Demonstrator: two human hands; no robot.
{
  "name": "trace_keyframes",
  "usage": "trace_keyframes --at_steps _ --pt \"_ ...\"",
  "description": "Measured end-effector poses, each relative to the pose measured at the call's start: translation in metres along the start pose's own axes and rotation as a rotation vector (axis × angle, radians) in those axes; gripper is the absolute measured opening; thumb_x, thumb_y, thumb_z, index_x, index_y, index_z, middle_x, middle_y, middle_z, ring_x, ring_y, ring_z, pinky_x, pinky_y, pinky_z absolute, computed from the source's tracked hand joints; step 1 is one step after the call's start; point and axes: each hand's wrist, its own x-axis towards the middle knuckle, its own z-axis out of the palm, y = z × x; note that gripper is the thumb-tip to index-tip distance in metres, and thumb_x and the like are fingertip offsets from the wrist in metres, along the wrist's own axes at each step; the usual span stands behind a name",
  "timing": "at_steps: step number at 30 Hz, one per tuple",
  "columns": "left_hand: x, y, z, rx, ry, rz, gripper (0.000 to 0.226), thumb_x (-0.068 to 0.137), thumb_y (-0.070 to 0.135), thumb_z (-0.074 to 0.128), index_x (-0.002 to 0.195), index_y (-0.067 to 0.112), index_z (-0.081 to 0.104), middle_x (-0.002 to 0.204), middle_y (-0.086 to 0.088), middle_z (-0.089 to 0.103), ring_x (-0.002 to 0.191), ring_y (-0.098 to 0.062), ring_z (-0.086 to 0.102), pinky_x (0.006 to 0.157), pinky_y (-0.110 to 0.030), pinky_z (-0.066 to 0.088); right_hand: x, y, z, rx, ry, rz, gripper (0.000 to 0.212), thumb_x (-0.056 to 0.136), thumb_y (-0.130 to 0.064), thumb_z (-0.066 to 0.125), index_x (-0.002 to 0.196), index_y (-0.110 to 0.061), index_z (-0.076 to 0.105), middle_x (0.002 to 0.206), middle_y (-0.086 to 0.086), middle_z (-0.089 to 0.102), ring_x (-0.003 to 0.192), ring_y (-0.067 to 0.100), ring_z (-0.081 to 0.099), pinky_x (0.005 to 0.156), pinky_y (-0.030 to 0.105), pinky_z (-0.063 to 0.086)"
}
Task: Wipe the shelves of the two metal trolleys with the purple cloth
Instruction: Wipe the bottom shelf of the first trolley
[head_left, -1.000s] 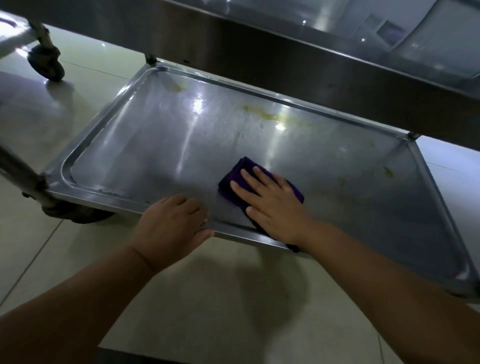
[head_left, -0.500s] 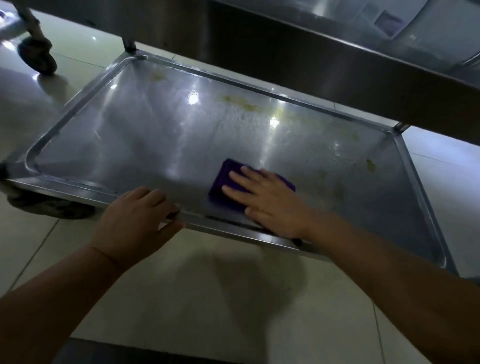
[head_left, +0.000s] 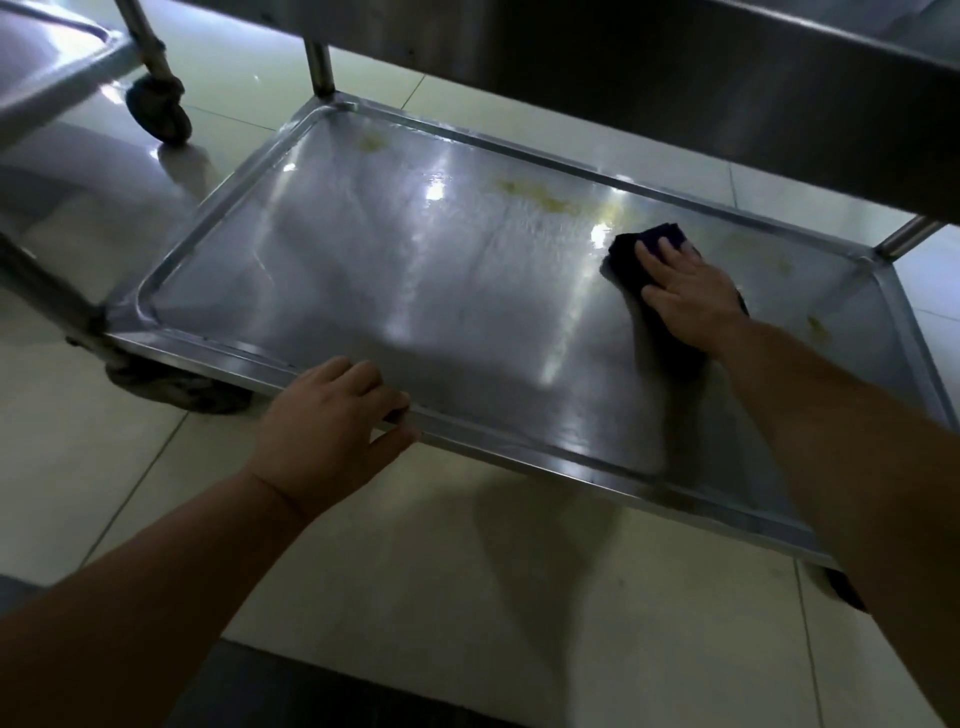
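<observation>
Floor (head_left: 467, 571) tiles, pale and glossy, run under everything. Bottom shelf (head_left: 415, 291) of the nearer trolley fills mid-frame, steel w/ a raised rim. The upper shelf (head_left: 675, 78) overhangs it at top. 2nd trolley (head_left: 47, 62) sits top left, its caster wheel (head_left: 158, 111) on the floor near the shelf's far-left corner. Left hand (head_left: 327, 436) grips the near rim, fingers curled over the edge, thumb along the outside. Right hand (head_left: 685, 291) lies flat on the purple cloth (head_left: 660, 239), fingers straight & slightly apart, pressing it onto the shelf's far-right part. Yellowish stains (head_left: 550, 200) lie just left of the cloth, near the far rim.
</observation>
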Motion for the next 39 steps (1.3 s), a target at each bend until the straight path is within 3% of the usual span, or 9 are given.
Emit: trace_keyframes --at_steps 6,10,12,17,20,29,33,37,39 --pt "-0.009 0.003 0.014 -0.016 0.019 -0.047 0.043 0.082 0.045 0.043 0.092 0.013 0.07 0.086 -0.005 0.058 0.081 -0.023 0.049 0.07 -0.035 0.043 -0.057 -0.018 0.017 -0.069 -0.001 -0.137 0.054 0.102 -0.038 0.025 0.151 -0.039 0.003 0.161 -0.004 -0.001 0.148 0.017 -0.003 0.118 0.038 0.006" --pt "-0.009 0.035 0.022 -0.029 0.115 -0.04 0.041 0.085 0.026 0.041 0.11 0.004 0.065 0.108 -0.017 0.063 0.104 -0.029 0.043 0.091 -0.038 0.031 -0.103 -0.038 0.026 -0.144 -0.026 -0.331 0.065 0.081 -0.052 -0.003 0.145 -0.04 -0.01 0.161 -0.005 -0.001 0.148 0.019 -0.003 0.115 0.04 0.009" --pt "-0.006 0.057 0.027 -0.058 0.077 -0.015 0.048 0.085 0.024 0.04 0.123 0.0 0.056 0.124 -0.02 0.058 0.12 -0.029 0.039 0.105 -0.039 0.024 -0.124 -0.043 0.032 -0.1 -0.018 -0.451 0.059 0.087 -0.049 0.002 0.145 -0.038 -0.006 0.16 -0.003 0.006 0.148 0.023 0.002 0.113 0.039 0.007" --pt "0.014 0.096 0.043 0.025 -0.145 0.084 0.092 0.08 0.059 0.038 0.144 -0.005 0.019 0.147 -0.025 0.033 0.14 -0.032 0.025 0.114 -0.041 0.013 -0.156 -0.029 0.047 -0.011 -0.006 -0.667 0.053 0.098 -0.039 0.021 0.148 -0.043 0.002 0.157 -0.015 -0.002 0.147 0.011 -0.011 0.114 0.032 -0.012" --pt "0.027 0.102 0.046 0.117 -0.222 0.095 0.102 0.076 0.069 0.033 0.142 -0.007 0.017 0.145 -0.026 0.035 0.138 -0.034 0.029 0.11 -0.044 0.017 -0.151 -0.008 0.047 0.023 0.014 -0.711 0.053 0.1 -0.036 0.026 0.149 -0.039 0.008 0.157 -0.014 0.004 0.147 0.009 -0.008 0.115 0.029 -0.012" --pt "0.035 0.104 0.05 0.129 -0.235 0.102 0.086 0.083 0.063 0.031 0.138 -0.003 0.029 0.144 -0.023 0.038 0.136 -0.029 0.031 0.111 -0.04 0.019 -0.047 0.053 0.014 -0.009 0.014 -0.325 0.056 0.103 -0.024 0.038 0.148 -0.034 0.005 0.16 -0.007 0.004 0.148 0.013 -0.003 0.115 0.028 -0.001" --pt "0.036 0.106 0.045 0.131 -0.214 0.101 0.081 0.087 0.061 0.025 0.142 0.002 0.013 0.152 -0.02 0.02 0.142 -0.026 0.014 0.117 -0.038 0.009 -0.016 0.072 -0.003 0.007 -0.024 -0.119 0.056 0.103 -0.021 0.038 0.152 -0.026 0.012 0.161 0.002 0.004 0.148 0.02 0.0 0.118 0.035 0.005" --pt "0.036 0.106 0.039 0.097 -0.22 0.087 0.082 0.085 0.06 0.019 0.142 0.0 0.019 0.15 -0.02 0.028 0.142 -0.03 0.026 0.119 -0.042 0.005 -0.019 0.067 -0.003 0.025 -0.042 0.079 0.057 0.103 -0.022 0.037 0.153 -0.026 0.009 0.161 0.004 0.003 0.148 0.025 0.001 0.118 0.04 0.008" --pt "0.037 0.104 0.037 0.053 -0.175 0.093 0.082 0.088 0.059 0.023 0.143 -0.001 0.01 0.153 -0.023 0.019 0.144 -0.032 0.017 0.119 -0.044 -0.001 -0.033 0.055 -0.001 0.028 -0.048 0.131 0.059 0.103 -0.024 0.037 0.153 -0.026 0.007 0.161 0.005 0.001 0.148 0.027 0.001 0.118 0.041 0.008"
